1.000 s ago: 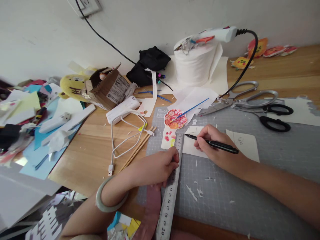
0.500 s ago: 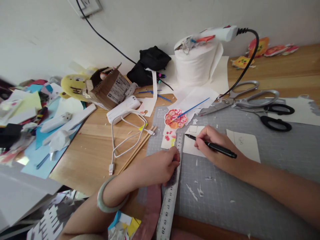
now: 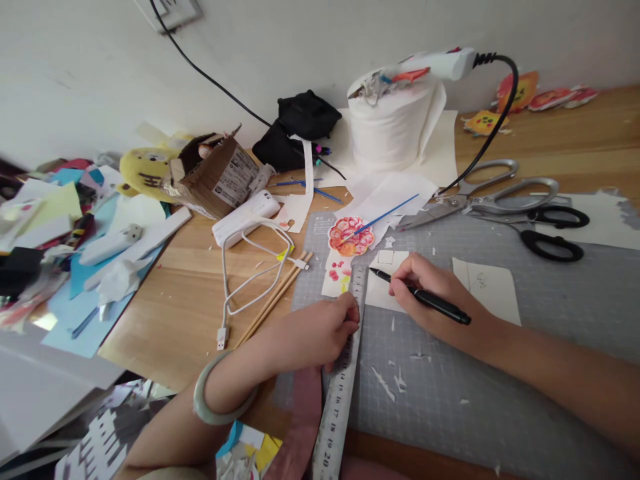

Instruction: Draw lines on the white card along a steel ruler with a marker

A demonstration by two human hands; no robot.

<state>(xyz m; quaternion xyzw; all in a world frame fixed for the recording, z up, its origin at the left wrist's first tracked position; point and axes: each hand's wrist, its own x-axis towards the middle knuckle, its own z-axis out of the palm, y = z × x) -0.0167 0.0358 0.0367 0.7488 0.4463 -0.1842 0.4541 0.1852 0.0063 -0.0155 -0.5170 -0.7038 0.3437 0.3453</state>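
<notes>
My right hand (image 3: 425, 293) holds a black pen (image 3: 443, 305), its tip over the left part of a small white paper (image 3: 383, 288). A small square is drawn near that paper's top edge. My left hand (image 3: 333, 330) rests with curled fingers on a metal ruler (image 3: 334, 413), which lies lengthwise along the paper's left side. Another white paper (image 3: 500, 297), bearing a line and a small sketch, lies partly behind my right hand. Above the ruler are a painted red and orange flower (image 3: 345, 235) and a paint-spotted paper strip (image 3: 333, 279).
A grey cutting mat (image 3: 450, 413) bears paper scraps. Scissors (image 3: 537, 193), a tissue roll (image 3: 390, 127) and a blue brush (image 3: 387, 215) are beyond my hands. Leftward lie a white cable (image 3: 225, 280), wooden sticks (image 3: 273, 300), a power bank (image 3: 245, 217) and a cardboard box (image 3: 220, 177).
The pen has tilted very slightly, its rear end a little lower. My left hand and the ruler stay in place.
</notes>
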